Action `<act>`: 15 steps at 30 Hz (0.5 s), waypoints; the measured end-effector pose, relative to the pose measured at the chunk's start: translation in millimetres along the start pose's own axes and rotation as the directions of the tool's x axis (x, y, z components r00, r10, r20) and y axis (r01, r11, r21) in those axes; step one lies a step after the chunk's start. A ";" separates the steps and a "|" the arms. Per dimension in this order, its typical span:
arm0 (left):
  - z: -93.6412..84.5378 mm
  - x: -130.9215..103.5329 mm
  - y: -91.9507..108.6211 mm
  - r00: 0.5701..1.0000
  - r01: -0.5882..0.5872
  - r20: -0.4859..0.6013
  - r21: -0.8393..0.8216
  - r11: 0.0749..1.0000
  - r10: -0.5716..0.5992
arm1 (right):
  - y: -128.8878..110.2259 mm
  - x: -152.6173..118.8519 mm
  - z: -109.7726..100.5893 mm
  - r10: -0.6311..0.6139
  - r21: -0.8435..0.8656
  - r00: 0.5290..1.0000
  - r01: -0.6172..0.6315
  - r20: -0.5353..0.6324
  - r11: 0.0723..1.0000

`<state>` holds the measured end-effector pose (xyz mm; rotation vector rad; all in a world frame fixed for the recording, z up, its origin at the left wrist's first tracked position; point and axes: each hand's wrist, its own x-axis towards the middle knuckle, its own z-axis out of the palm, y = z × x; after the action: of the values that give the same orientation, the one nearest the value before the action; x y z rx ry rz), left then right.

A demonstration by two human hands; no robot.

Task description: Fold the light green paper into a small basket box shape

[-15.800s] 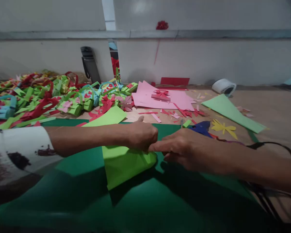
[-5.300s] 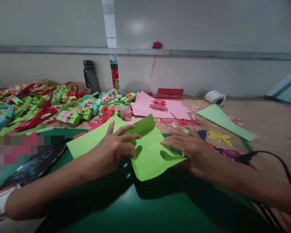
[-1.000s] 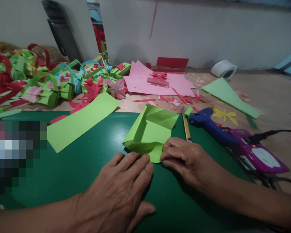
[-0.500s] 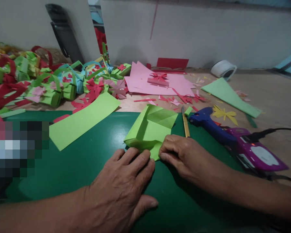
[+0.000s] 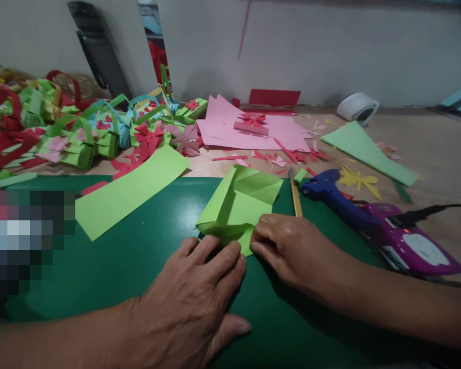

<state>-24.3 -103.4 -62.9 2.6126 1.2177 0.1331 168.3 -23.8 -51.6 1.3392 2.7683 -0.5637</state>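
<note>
A folded piece of light green paper (image 5: 249,205) lies on the green mat (image 5: 119,277), its walls partly raised. My left hand (image 5: 203,292) rests palm down, fingers stretched out on the near edge of the paper and thumb apart to the right. My right hand (image 5: 288,246) is closed, pinching the paper's near right corner between thumb and forefinger. Both hands' fingertips cover parts of that near edge. Beyond my right hand lies a yellow-handled cutter (image 5: 295,195). A flat light green paper strip (image 5: 134,195) is to the left.
A blue glue gun (image 5: 338,197) and a purple power strip (image 5: 415,241) with cords lie at right. Behind are pink sheets (image 5: 223,130), red scraps, a tape roll (image 5: 357,107) and a folded pale green sheet (image 5: 369,154). Several small paper baskets (image 5: 80,148) crowd the back left.
My right hand has shifted very slightly left at the paper's corner. The left hand and the paper look nearly unchanged; the view has moved a little.
</note>
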 end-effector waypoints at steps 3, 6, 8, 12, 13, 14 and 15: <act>0.7 0.3 -1.3 1.000 -0.004 0.006 -0.008 1.000 0.004 | -0.3 -1.4 1.5 -0.011 -0.020 1.000 0.011 -0.021 1.000; -0.6 1.5 -1.5 1.000 -0.002 0.012 -0.006 1.000 0.002 | -0.8 -3.7 2.7 -0.032 -0.034 0.998 0.030 -0.050 0.999; -1.2 2.0 -1.1 1.000 0.000 0.022 -0.005 1.000 0.000 | -1.2 -4.7 3.5 -0.045 -0.040 0.997 0.043 -0.067 0.998; -2.2 2.4 -0.1 1.000 0.002 0.022 0.007 1.000 -0.003 | -1.1 -5.0 5.2 -0.055 -0.052 0.995 0.051 -0.080 0.997; -2.6 2.6 0.1 1.000 0.007 0.020 0.010 1.000 -0.007 | -0.9 -4.9 5.7 -0.058 -0.055 0.995 0.053 -0.084 0.997; -3.2 3.0 0.2 1.000 0.010 0.026 0.010 1.000 -0.010 | -0.5 -4.9 6.1 -0.059 -0.057 0.994 0.054 -0.089 0.997; -3.8 3.5 0.4 0.999 0.011 0.033 0.009 1.000 -0.011 | 0.0 -4.9 6.4 -0.059 -0.057 0.994 0.054 -0.093 0.997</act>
<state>-22.5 -100.3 -59.3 2.6041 1.2242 0.0822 170.4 -29.6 -56.8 1.3142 2.8821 -0.4343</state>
